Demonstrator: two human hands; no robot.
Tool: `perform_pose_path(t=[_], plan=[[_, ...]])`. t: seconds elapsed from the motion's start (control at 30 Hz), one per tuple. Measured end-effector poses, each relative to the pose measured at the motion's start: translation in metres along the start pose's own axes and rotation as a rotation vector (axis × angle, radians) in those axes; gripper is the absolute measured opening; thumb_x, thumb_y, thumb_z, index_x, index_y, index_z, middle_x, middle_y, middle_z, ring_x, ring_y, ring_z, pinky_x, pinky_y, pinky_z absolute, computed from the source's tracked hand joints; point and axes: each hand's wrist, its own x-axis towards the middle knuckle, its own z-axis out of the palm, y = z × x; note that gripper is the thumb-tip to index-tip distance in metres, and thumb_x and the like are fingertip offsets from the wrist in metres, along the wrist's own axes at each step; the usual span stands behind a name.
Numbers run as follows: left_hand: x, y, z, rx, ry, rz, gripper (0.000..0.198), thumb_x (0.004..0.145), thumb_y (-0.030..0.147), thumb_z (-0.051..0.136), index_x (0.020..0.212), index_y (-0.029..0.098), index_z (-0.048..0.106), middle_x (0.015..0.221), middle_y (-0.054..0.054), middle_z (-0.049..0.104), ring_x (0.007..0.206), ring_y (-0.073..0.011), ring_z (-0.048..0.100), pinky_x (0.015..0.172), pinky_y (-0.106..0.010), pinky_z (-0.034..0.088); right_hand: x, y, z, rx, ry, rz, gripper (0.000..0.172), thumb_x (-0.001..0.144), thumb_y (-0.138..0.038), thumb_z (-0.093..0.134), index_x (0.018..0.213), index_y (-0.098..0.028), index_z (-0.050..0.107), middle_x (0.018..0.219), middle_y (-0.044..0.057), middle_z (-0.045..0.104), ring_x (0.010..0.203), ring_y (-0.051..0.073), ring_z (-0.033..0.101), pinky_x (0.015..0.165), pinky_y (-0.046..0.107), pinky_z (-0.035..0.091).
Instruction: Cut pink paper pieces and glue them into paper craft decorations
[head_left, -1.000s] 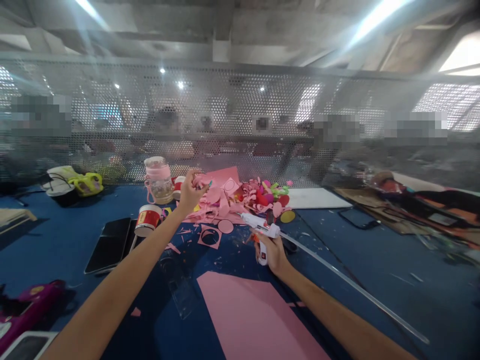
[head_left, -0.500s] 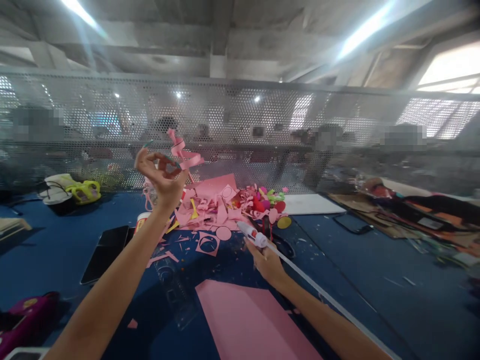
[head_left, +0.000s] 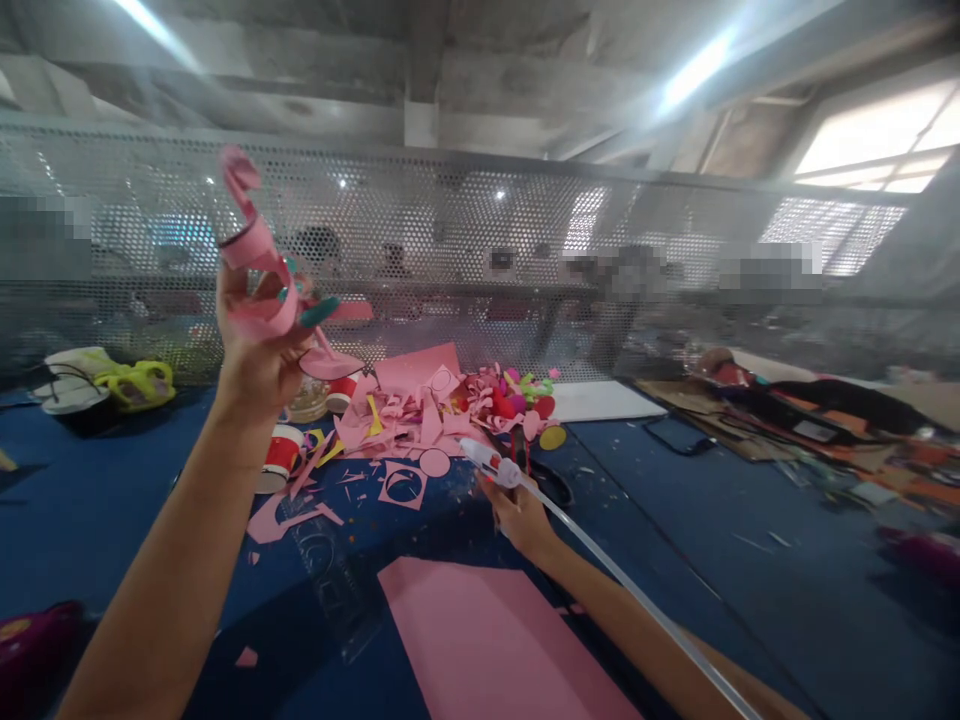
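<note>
My left hand is raised at the left, its fingers closed on a curled pink paper strip that twists upward and also hangs down to the right. Lower, over the blue table, my right hand grips a white glue gun. A long pale rod or cord trails from the gun's rear toward the bottom right. The nozzle points up and left, beside the heap of pink paper scraps. A large pink sheet lies flat in front of me.
Red-and-white paper cups stand left of the heap. A white board lies behind, by the perforated metal screen. Yellow-green scissors or handles are far left; cardboard and mixed scraps lie right. A clear plastic template is near the sheet.
My left hand has moved left and turned, carrying the curled strip higher and leftward. My right hand keeps the glue gun in nearly the same place. The view has shifted slightly.
</note>
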Motion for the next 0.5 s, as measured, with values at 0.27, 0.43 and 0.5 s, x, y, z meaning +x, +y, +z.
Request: perform_pose_path(t=[0.27, 0.43, 0.5], plan=[[-0.007, 0.008, 0.019, -0.087, -0.121, -0.175, 0.037, 0.056, 0.023, 0.078, 0.085, 0.029, 0.057, 0.075, 0.005, 0.058, 0.065, -0.0095, 0.057, 0.047, -0.017, 0.046, 0.001, 0.002, 0.000, -0.013, -0.031, -0.007, 0.027, 0.079, -0.041, 0.051, 0.067, -0.017, 0.054, 0.045, -0.005, 0.039, 0.039, 0.008, 0.036, 0.035, 0.020, 0.029], [-0.027, -0.011, 0.051, 0.006, -0.305, -0.375, 0.039, 0.058, 0.007, 0.071, 0.091, 0.019, 0.053, 0.086, 0.000, 0.059, 0.077, -0.0108, 0.058, 0.060, -0.020, 0.051, 0.001, 0.004, 0.002, -0.027, -0.027, -0.013, 0.030, 0.079, -0.042, 0.051, 0.064, -0.016, 0.054, 0.045, -0.005, 0.042, 0.038, 0.007, 0.037, 0.035, 0.020, 0.030], [-0.039, -0.019, 0.064, 0.036, -0.452, -0.457, 0.038, 0.063, 0.005, 0.064, 0.096, 0.017, 0.051, 0.086, -0.003, 0.060, 0.077, -0.0110, 0.058, 0.060, -0.020, 0.050, 0.002, 0.005, 0.002, -0.042, -0.019, -0.016, 0.030, 0.079, -0.042, 0.051, 0.064, -0.017, 0.054, 0.044, -0.005, 0.041, 0.038, 0.008, 0.037, 0.035, 0.020, 0.030]])
